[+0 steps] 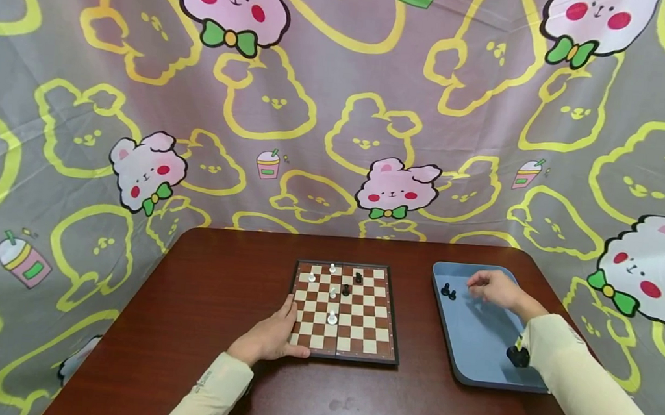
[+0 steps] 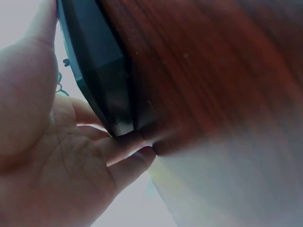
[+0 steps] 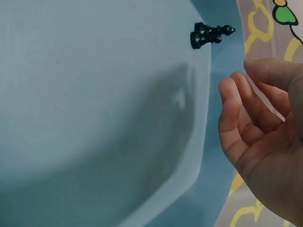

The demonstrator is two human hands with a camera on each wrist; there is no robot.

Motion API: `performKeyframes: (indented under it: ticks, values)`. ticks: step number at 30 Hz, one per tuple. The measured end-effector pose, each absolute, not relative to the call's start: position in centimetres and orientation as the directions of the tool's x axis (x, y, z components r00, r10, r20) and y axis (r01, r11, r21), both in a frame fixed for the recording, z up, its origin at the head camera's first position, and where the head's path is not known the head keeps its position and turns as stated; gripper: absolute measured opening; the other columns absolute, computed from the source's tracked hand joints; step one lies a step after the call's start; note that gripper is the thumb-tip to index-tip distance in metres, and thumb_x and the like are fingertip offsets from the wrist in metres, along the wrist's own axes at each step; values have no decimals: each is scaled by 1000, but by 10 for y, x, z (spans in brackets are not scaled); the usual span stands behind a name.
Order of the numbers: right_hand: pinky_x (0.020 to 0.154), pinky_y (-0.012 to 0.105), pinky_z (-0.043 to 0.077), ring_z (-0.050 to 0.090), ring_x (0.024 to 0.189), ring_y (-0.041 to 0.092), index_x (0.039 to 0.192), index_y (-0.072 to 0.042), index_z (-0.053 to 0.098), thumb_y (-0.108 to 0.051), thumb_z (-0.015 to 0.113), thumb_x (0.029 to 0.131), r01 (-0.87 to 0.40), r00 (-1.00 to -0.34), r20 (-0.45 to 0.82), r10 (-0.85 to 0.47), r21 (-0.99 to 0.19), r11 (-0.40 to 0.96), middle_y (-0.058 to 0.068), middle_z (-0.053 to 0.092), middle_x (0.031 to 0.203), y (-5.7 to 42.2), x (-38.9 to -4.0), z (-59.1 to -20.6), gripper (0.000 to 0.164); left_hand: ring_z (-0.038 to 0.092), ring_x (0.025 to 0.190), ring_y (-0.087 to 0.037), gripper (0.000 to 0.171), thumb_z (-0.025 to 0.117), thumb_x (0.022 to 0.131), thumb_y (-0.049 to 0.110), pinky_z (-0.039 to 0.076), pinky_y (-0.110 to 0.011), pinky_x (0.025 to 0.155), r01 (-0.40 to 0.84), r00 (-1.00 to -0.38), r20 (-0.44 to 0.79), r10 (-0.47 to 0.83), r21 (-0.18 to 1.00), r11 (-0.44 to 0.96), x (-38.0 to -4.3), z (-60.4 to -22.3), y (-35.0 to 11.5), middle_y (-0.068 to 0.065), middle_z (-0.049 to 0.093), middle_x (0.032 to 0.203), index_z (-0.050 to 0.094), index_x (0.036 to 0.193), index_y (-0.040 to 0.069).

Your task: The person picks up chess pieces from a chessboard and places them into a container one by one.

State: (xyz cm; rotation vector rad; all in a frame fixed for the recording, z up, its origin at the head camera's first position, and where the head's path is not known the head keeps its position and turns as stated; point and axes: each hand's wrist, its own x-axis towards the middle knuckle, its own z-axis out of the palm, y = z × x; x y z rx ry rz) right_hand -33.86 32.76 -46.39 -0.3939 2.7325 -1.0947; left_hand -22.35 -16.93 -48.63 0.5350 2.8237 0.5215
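My left hand (image 1: 269, 336) rests at the near left corner of a brown-and-cream chessboard (image 1: 362, 347), thumb along its front edge and fingers along its left side. In the left wrist view, fingers (image 2: 128, 165) touch the board's black edge (image 2: 94, 61). Several white chess pieces, one a larger piece (image 1: 332, 317), stand on the board with a black piece (image 1: 346, 290) and a black knight (image 1: 358, 278). Over the blue-grey tray (image 1: 473, 355), my right hand (image 1: 496, 289) hovers with loosely bent fingers, nothing visible between them. Black chess pieces (image 3: 208, 35) lie just beyond its fingertips.
The tray sits right of the board on a dark wooden table (image 1: 216, 270). Beneath my right forearm, a dark object (image 1: 517, 355) shows over the tray. A patterned curtain (image 1: 327, 129) surrounds the table at the back and sides.
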Motion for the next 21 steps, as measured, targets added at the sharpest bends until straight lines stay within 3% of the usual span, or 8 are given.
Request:
performKeyframes:
  ticks: [8,15,21]
  values:
    - [68,34,48,60,84,21,106,5,64,-9,61,91,-232,-942,-30,-333,-658,716,8,65,94,314,-338,-450,21,26,135,-38,115,69,73,61,37,-44,101,317,-911,-131,392,388,866,-224,-487,-170,-29,6,153,18,144,-14]
    - [74,38,51,62,90,24,110,5,63,-11,60,92,-245,-930,-37,-365,-678,693,18,65,103,294,-336,-437,24,27,135,-37,115,69,74,61,37,-43,100,312,-911,-139,388,384,869,-223,-488,-170,-28,6,153,18,144,-14]
    - [73,37,50,61,87,21,107,3,64,-14,63,91,-284,-918,-13,-397,-677,679,14,66,100,275,-334,-430,23,26,136,-37,115,69,74,61,37,-43,101,315,-911,-136,390,382,869,-223,-488,-170,-27,5,153,17,145,-13]
